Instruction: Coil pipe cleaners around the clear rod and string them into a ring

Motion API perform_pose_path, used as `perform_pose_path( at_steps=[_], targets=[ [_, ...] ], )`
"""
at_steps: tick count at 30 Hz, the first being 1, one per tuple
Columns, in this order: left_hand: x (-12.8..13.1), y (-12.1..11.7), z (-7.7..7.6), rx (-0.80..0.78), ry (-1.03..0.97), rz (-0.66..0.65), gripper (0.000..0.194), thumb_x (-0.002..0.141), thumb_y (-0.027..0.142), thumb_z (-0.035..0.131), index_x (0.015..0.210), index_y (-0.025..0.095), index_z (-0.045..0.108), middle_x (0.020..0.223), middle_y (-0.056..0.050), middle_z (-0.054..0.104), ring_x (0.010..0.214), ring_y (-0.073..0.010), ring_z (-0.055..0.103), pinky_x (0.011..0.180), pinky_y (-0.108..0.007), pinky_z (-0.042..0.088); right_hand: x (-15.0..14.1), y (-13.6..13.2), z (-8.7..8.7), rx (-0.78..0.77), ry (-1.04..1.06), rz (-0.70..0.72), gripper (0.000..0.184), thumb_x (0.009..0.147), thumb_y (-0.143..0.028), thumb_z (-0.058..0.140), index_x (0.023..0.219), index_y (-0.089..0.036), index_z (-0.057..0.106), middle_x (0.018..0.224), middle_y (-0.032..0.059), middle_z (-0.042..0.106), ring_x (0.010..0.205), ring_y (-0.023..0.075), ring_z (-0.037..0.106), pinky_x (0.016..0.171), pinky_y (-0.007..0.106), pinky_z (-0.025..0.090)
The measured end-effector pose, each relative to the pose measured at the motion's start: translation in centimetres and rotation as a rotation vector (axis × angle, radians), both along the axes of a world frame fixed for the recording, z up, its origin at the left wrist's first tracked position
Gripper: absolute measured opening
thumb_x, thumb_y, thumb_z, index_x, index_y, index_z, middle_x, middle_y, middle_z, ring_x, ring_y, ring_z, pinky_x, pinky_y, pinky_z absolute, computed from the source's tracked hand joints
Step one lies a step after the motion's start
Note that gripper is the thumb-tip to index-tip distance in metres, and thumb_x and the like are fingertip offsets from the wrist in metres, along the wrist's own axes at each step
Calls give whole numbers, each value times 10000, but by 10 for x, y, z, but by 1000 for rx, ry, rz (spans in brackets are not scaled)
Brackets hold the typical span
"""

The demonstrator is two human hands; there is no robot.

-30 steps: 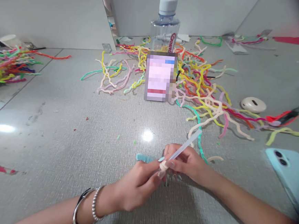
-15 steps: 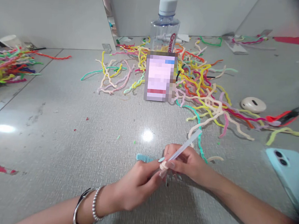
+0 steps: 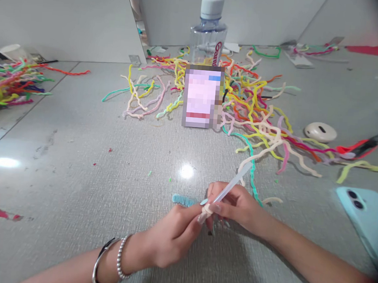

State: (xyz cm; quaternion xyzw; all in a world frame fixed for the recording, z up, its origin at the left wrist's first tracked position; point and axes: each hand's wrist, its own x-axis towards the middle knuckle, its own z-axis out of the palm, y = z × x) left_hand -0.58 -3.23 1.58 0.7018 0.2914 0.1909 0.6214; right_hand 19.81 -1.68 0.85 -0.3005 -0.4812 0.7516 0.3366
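My left hand (image 3: 175, 232) and my right hand (image 3: 233, 204) meet low in the middle, fingertips nearly touching. Between them is a translucent white stick (image 3: 233, 182), slanting up to the right. A cream pipe cleaner (image 3: 206, 210) is wound in a small coil around the stick's lower end. My left thumb and forefinger pinch at this coil, while the right thumb presses it from the other side. Just behind my left fingers lies a fuzzy light-blue pipe cleaner piece (image 3: 183, 200), its right end hidden by them.
Behind my hands stands a phone (image 3: 200, 99) with a blurred screen, before a clear bottle (image 3: 208, 34). Tangled pipe cleaners (image 3: 259, 116) spread around it, with another bundle (image 3: 10, 84) at far left. A white oval case (image 3: 320, 132) and a light-blue phone (image 3: 362, 220) are on the right.
The white stick has shifted slightly down and left through my fingers. My left fingertips have closed in a little around the coil. Everything else stays put.
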Motion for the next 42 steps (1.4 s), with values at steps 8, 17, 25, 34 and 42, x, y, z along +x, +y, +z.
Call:
perform_pose_path(
  at_steps=[8, 17, 25, 34, 42],
  targets=[
    [0, 0, -1, -4, -11, -4, 412, 1045, 346, 215, 959, 139, 560, 598, 61, 319, 503, -70, 297, 525, -214, 298, 0, 0, -2, 6, 1, 5, 240, 888, -367, 656, 787, -162, 585, 672, -2, 627, 584, 89, 545, 527, 214, 365],
    [-1, -3, -4, -76, 1, 41, 494, 1043, 415, 209, 938, 140, 606, 583, 51, 339, 507, -84, 312, 518, -230, 297, 2, -1, -1, 14, 14, 15, 214, 888, -338, 661, 783, -161, 600, 690, -2, 636, 602, 97, 583, 537, 221, 360],
    [0, 0, 0, -104, -4, 80, 505, 1037, 425, 210, 869, 147, 597, 570, 53, 333, 511, -82, 317, 509, -221, 290, 1, 1, -2, 14, 17, -4, 216, 884, -364, 664, 809, -168, 612, 685, -5, 630, 587, 90, 544, 530, 218, 371],
    [6, 0, -5, -40, 35, 69, 304, 988, 335, 433, 728, 186, 377, 586, 79, 239, 503, -63, 202, 448, -196, 196, 1, 0, -5, -12, -21, -42, 238, 845, -387, 702, 793, -168, 624, 722, -2, 610, 609, 89, 523, 548, 215, 409],
    [3, 0, -2, 15, 59, 39, 280, 1010, 342, 344, 794, 184, 423, 608, 59, 322, 527, -78, 272, 494, -208, 254, 0, 0, -2, -15, -17, -34, 254, 848, -397, 693, 791, -167, 602, 717, 6, 614, 579, 88, 515, 519, 220, 398]
  ],
)
